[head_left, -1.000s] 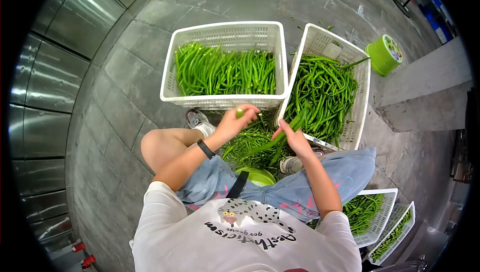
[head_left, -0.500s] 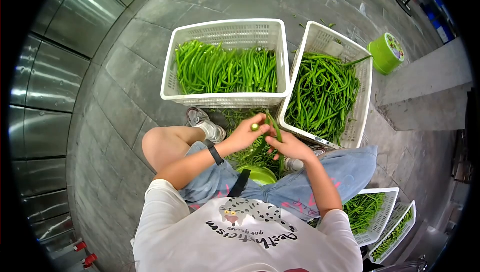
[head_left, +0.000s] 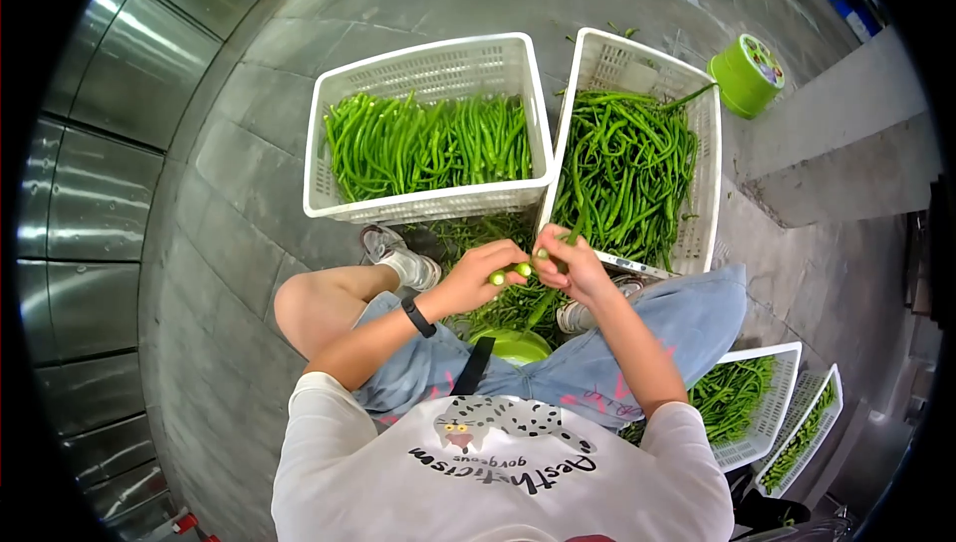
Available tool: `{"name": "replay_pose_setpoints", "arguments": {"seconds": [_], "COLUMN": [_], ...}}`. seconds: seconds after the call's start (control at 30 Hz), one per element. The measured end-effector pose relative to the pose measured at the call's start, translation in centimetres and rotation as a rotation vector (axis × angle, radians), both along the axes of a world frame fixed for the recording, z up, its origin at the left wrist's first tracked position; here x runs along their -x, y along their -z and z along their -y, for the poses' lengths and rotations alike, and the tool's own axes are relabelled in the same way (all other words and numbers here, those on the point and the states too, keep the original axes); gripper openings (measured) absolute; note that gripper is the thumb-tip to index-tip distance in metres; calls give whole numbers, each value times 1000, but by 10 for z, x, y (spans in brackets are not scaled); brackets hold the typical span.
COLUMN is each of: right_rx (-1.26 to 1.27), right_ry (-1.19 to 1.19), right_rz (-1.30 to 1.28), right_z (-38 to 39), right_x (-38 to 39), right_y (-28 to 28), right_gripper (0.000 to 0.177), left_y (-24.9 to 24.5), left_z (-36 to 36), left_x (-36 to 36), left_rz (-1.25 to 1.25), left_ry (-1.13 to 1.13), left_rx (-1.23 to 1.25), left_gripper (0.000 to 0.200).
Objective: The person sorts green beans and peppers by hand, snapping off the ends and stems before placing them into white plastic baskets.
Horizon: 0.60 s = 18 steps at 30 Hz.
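My left hand (head_left: 476,278), with a black band on its wrist, is closed around long green peppers (head_left: 497,278); two pale ends stick out between the fingers. Close beside it, my right hand (head_left: 573,268) is closed on another green pepper, its pale end near the fingertips and its body partly hidden. Both hands are over my lap, in front of two white crates. In the left crate (head_left: 428,50), peppers lie lined up side by side. Peppers lie tangled in the right crate (head_left: 709,184). Below the hands, green trimmings (head_left: 498,308) cover the floor.
A green tub (head_left: 745,79) stands beyond the right crate, near a concrete block (head_left: 836,134). Two more white crates (head_left: 762,413) with green produce sit by my right hip. Metal panels (head_left: 90,204) line the left side. A green round object (head_left: 518,345) is between my legs.
My hands have drawn slightly apart, the right one turning upward. Two pale pepper ends now show at my left hand, where one showed before. The whole view has shifted a little.
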State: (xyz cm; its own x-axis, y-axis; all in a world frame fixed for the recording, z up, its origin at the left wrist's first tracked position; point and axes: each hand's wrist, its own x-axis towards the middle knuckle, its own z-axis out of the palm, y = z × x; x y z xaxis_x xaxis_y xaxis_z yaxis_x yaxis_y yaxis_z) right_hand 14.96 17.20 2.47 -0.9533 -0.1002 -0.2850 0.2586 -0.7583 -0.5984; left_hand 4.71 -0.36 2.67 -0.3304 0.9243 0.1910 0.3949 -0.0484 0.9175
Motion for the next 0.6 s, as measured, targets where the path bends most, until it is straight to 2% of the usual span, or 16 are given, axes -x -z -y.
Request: {"name": "replay_pose_setpoints", "arguments": {"seconds": [0.07, 0.13, 0.17, 0.23, 0.27, 0.33, 0.37, 0.47, 0.5, 0.6], "right_rx": [16, -57, -111, -245, -320, -779, -1037, -1105, -1161, -1390], "right_ry": [63, 4, -45, -162, -199, -198, -175, -76, 67, 442], "right_rz": [103, 178, 207, 174, 236, 145, 98, 295, 215, -353], "right_z": [-1, -5, -7, -6, -3, 2, -2, -6, -3, 12], "right_x": [2, 4, 3, 2, 0, -1, -4, -5, -6, -2], "right_y": [2, 6, 6, 9, 8, 18, 20, -11, -21, -20], "right_gripper": [27, 43, 48, 65, 66, 68, 62, 52, 32, 16], "left_y": [-1, 4, 10, 7, 9, 9, 9, 15, 16, 14], "left_z": [-2, 1, 3, 2, 2, 5, 6, 11, 12, 8], "left_x": [4, 10, 11, 21, 26, 32, 33, 41, 43, 38], "left_rz": [27, 134, 457, 598, 648, 698, 726, 889, 957, 1130], "left_ry": [-31, -118, -159, -215, -252, -320, -358, -385, -374, -348], "left_rx": [-29, 7, 17, -19, -22, 27, 72, 152, 162, 144], "left_gripper": [18, 17, 19, 21, 21, 17, 15, 16, 18, 30]}}
